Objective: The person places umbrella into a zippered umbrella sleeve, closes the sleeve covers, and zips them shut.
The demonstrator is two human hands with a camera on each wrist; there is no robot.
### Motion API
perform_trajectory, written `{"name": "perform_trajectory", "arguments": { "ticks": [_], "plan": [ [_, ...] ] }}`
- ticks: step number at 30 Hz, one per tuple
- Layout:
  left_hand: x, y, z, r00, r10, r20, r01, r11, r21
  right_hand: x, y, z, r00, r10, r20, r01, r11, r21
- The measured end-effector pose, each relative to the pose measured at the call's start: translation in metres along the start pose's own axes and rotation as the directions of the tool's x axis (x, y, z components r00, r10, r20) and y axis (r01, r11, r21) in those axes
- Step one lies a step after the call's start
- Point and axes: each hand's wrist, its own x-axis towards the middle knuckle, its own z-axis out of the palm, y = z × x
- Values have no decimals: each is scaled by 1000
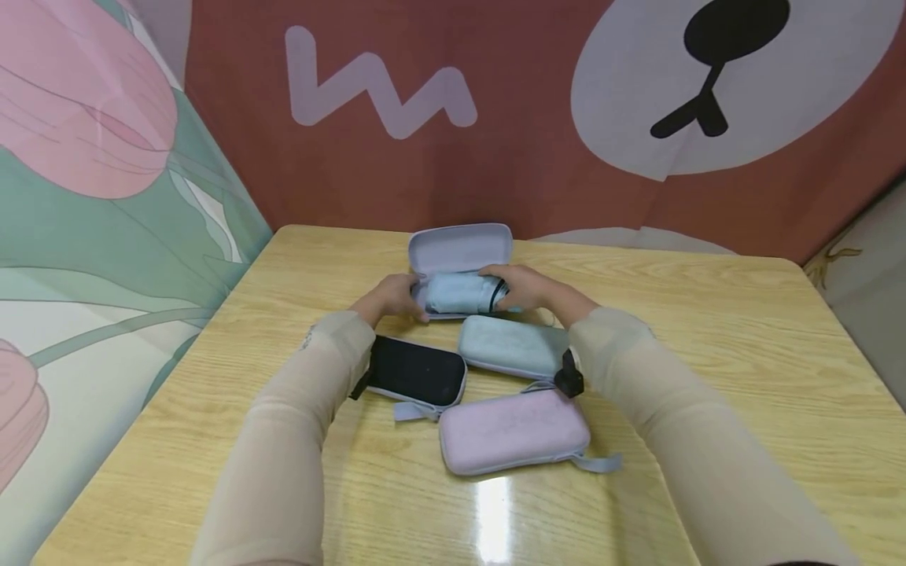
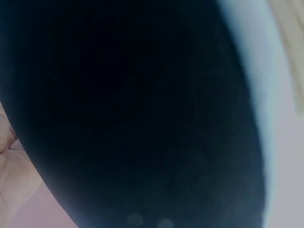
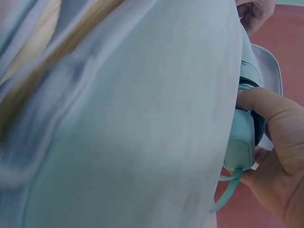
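A folded light-blue compact umbrella point(image 1: 456, 293) lies in an open lavender case point(image 1: 460, 248), whose lid stands up at the back. My right hand point(image 1: 527, 287) grips the umbrella's right end, by a dark band. In the right wrist view, the thumb and fingers of that right hand point(image 3: 280, 137) hold around its mint handle point(image 3: 240, 147), from which a strap loop hangs. At the case's left end, my left hand point(image 1: 395, 299) holds the rim, thumb at the front. Only part of the left hand point(image 2: 16, 180) shows in the left wrist view, behind a large dark surface.
Nearer on the wooden table point(image 1: 382, 487) lie a black-topped case point(image 1: 418, 371), a closed mint case point(image 1: 517, 346) and a closed pink case point(image 1: 513, 432) with a fabric pull. The mint case sits under my right wrist. A printed cloth point(image 1: 495, 181) hangs behind the table.
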Motion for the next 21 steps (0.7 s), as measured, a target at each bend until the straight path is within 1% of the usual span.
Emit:
{"name": "perform_trajectory", "arguments": {
  "ticks": [6, 13, 21],
  "plan": [
    [2, 0, -1, 1000, 1, 4, -1, 1000, 17, 9, -3, 3, 1000, -24, 2, 24, 1000, -8],
    [3, 3, -1, 1000, -4, 1, 4, 1000, 23, 10, -4, 4, 1000, -31, 3, 31, 999, -12],
    [2, 5, -2, 1000, -22, 14, 22, 999, 29, 14, -9, 5, 1000, -13, 3, 13, 1000, -12]
  ]
}}
